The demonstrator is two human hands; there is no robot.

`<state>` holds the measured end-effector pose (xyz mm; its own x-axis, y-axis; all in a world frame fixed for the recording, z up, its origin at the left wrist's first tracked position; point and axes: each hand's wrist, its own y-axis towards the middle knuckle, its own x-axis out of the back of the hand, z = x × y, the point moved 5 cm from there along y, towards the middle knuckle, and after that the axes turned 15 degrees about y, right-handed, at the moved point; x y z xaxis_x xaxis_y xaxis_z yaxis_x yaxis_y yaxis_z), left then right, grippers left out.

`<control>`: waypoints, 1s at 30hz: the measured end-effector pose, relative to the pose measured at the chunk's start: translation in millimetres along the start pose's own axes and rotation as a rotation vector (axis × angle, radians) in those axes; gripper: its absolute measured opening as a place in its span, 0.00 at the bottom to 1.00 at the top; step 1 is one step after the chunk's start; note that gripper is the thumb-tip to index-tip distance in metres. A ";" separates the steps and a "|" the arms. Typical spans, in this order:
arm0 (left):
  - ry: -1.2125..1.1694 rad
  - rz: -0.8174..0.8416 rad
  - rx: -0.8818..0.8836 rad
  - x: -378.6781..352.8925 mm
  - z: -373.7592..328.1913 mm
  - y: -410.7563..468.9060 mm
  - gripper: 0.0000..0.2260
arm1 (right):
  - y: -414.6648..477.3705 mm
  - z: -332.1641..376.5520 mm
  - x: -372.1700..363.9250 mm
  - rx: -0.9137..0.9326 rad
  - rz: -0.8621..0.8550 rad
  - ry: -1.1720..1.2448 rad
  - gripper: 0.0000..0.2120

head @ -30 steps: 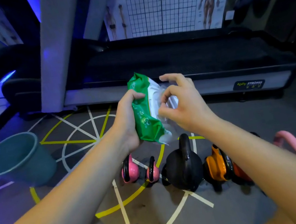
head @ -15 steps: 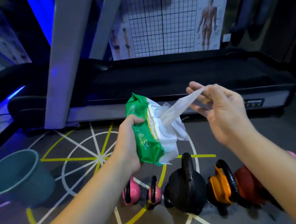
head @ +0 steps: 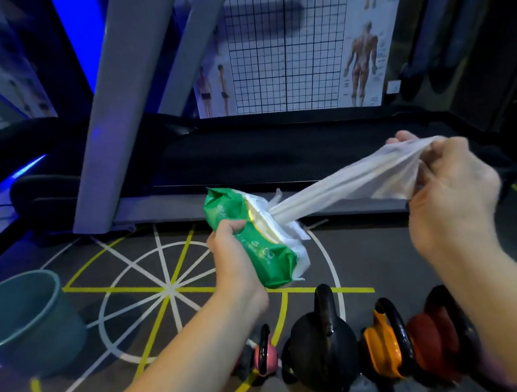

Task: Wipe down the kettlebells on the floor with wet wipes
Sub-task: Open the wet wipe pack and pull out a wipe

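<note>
My left hand (head: pixel 233 260) grips a green pack of wet wipes (head: pixel 254 246) in mid-air above the floor. My right hand (head: pixel 447 187) pinches a white wipe (head: pixel 343 188) that stretches taut from the pack's opening to my fingers. Below on the floor stands a row of kettlebells: a pink one (head: pixel 264 357) partly behind my left forearm, a large black one (head: pixel 326 346), an orange one (head: pixel 385 349) and a red one (head: pixel 435 342) partly hidden by my right forearm.
A teal bucket (head: pixel 17 319) stands on the floor at the left. A treadmill (head: pixel 244 154) with grey uprights runs across behind the hands. The grey floor (head: pixel 170 286) carries white and yellow lines. Wall posters hang at the back.
My right hand has drawn the wipe farther out to the right, from a short tuft to a long taut sheet. The left hand keeps hold of the pack. The view tilted up.
</note>
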<state>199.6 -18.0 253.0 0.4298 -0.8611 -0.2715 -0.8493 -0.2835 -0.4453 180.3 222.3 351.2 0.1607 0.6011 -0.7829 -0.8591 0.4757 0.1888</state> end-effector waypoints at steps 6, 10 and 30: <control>0.031 0.050 -0.020 9.9 -13.7 1.7 0.08 | 11.4 -20.1 23.3 -0.055 -0.066 -0.179 0.13; 0.075 0.112 -0.077 9.6 -20.6 -0.1 0.07 | -4.8 -59.5 28.0 -0.288 0.025 -0.342 0.06; 0.116 0.254 -0.033 2.1 -2.4 7.8 0.14 | -58.8 -85.7 -0.9 -0.288 0.895 -1.042 0.18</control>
<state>193.1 -23.0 251.0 0.1655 -0.9485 -0.2701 -0.9355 -0.0643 -0.3473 189.1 138.7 289.9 -0.3142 0.8809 0.3539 -0.9085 -0.3872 0.1573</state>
